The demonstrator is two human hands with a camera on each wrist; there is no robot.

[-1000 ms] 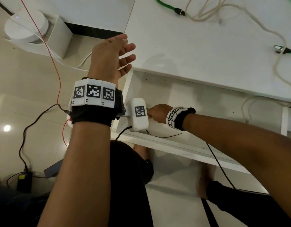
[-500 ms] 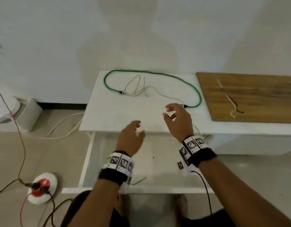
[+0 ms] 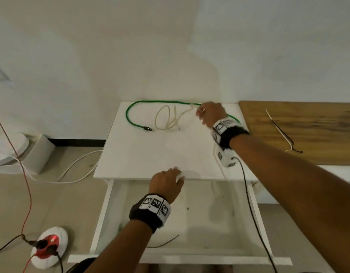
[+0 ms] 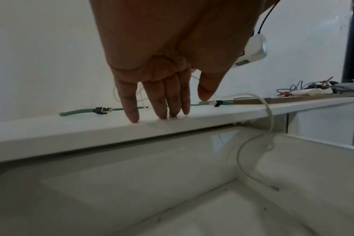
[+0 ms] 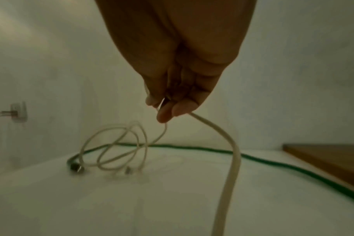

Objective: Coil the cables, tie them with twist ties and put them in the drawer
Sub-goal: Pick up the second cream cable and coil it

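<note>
Pinching item one, the thin cream-white cable, your right hand holds it with fingertips closed at the white tabletop's far side; its tail trails back toward you over the front edge into the open white drawer. Your left hand rests flat-fingered on that edge, empty, nearer the tail. Item two, the green braided cable, lies uncoiled behind.

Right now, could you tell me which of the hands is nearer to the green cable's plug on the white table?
Right. The right hand pinches the white cable just beside the plug; the left hand rests on the table's front edge, farther away.
</note>
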